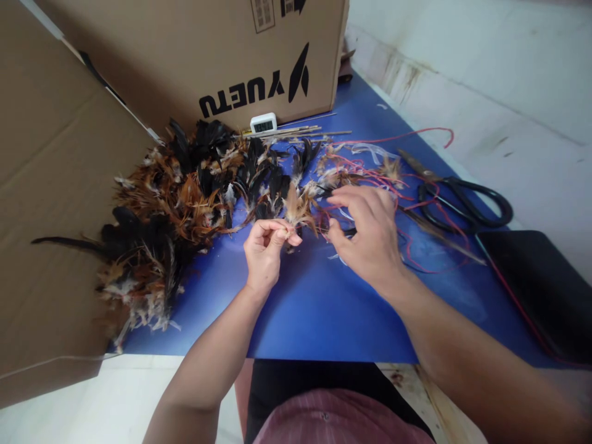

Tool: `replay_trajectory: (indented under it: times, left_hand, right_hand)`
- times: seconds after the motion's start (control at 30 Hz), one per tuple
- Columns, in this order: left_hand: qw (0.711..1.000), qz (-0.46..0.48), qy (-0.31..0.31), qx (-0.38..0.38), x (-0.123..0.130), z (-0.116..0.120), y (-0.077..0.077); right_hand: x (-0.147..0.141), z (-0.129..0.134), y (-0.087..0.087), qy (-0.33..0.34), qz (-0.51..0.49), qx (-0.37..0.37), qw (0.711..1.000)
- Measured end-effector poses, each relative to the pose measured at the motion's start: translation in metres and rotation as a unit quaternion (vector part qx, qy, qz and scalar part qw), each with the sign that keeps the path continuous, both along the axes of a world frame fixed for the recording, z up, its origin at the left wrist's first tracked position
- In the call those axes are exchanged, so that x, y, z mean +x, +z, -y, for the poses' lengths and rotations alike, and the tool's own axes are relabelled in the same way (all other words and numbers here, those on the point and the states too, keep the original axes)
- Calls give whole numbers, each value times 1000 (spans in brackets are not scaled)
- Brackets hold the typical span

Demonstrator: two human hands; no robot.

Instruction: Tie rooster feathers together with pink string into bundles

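Observation:
Between the thumb and fingers of my left hand (264,250) I pinch a small bunch of light brown feathers (295,206), tips pointing up and away from me. Just to the right, my right hand (367,231) hovers over the table, fingers curved and apart, with nothing visible in it. Loose brown and black feathers (266,185) lie right behind both hands. Beyond my right fingers spreads a tangle of thin red string (370,172). The lower ends of the bunch are hidden by my left fingers.
A large feather heap (185,197) covers the left of the blue table (333,320), against cardboard boxes (185,55). Thin sticks (305,132) lie behind, near a small white digital timer (263,124). Black-handled scissors (467,203) and a black phone (539,283) are at the right.

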State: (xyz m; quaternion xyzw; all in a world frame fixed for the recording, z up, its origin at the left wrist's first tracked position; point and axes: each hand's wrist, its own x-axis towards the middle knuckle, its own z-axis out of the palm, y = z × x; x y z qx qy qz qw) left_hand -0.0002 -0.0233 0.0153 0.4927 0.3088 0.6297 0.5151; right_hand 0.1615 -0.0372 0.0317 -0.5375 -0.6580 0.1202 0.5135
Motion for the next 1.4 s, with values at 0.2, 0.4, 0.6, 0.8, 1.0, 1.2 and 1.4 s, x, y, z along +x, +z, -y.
replay_trajectory:
  times: [0.2, 0.4, 0.6, 0.8, 1.0, 1.2, 1.4]
  left_hand:
    - [1000, -15, 3, 2, 1, 2, 1]
    - [999, 0, -23, 24, 1, 4, 1]
    - [999, 15, -37, 18, 2, 4, 0]
    - [998, 40, -45, 0, 3, 4, 2]
    - [997, 54, -56, -11, 4, 4, 4]
    - [995, 61, -80, -26, 5, 5, 3]
    - [995, 58, -79, -11, 3, 5, 2]
  right_hand:
    - [-24, 12, -7, 97, -9, -20, 995]
    - [-32, 5, -17, 58, -18, -32, 998]
    - [-30, 2, -21, 21, -2, 22, 1000]
    - [-30, 2, -20, 27, 27, 40, 998]
    - [-30, 3, -18, 26, 36, 61, 997]
    - [-30, 2, -19, 23, 57, 79, 995]
    - [-28, 5, -16, 47, 40, 81, 995]
